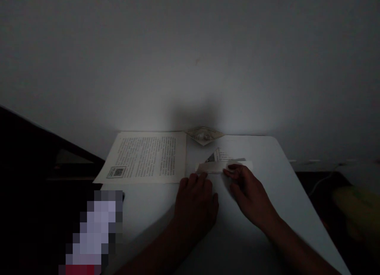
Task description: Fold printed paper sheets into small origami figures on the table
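Note:
A folded sheet of printed paper (212, 167) lies on the white table, with a triangular peak at the back and a pale strip folded across its near side. My left hand (196, 200) is closed, its curled fingertips at the strip's near left edge. With thumb and fingers bent together, my right hand (245, 186) grips the same strip right of its middle. Beyond both hands, a folded paper boat shape (204, 135) stands against the wall, something pale and crumpled-looking inside it. Dim light blurs the finer creases.
Flat printed sheets (148, 156) with a square code lie at the table's back left, overhanging its left edge. The white table (255, 148) meets a grey wall (190, 61). A blurred-out patch (92, 231) covers something at lower left. Something yellowish (359, 207) sits beyond the right edge.

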A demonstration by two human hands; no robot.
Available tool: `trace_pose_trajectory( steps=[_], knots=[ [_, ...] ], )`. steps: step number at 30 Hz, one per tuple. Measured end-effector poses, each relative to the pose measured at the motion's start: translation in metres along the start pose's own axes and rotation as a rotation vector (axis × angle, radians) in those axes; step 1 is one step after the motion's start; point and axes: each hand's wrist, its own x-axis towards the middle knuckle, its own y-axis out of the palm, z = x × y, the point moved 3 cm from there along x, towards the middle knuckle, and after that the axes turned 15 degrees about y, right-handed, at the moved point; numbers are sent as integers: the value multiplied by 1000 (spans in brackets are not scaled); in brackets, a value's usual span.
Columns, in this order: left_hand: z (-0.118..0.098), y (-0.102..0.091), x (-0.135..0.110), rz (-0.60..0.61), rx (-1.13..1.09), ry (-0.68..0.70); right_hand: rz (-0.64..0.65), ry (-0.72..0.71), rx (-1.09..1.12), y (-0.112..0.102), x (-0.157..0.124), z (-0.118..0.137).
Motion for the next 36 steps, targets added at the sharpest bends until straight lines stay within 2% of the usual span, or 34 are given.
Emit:
trace_pose_trajectory(
  steps=[3, 5, 11, 20, 25, 31, 36],
  knots=[
    [-4, 5, 0, -17, 3, 80, -9, 2, -30, 0, 1, 0],
    [-6, 7, -1, -10, 12, 81, -7, -2, -35, 1, 1, 0],
    [1, 2, -2, 28, 23, -20, 15, 11, -6, 0, 1, 0],
    [14, -11, -5, -23, 45, -108, 29, 18, 1, -1, 1, 3],
    [10, -7, -3, -95, -11, -19, -4, -3, -56, -1, 0, 5],
    [-4, 8, -2, 16, -26, 52, -17, -18, -113, 0, 0, 5],
    [0, 1, -6, 48, 3, -46, -22, -11, -104, -1, 1, 3]
  ],
)
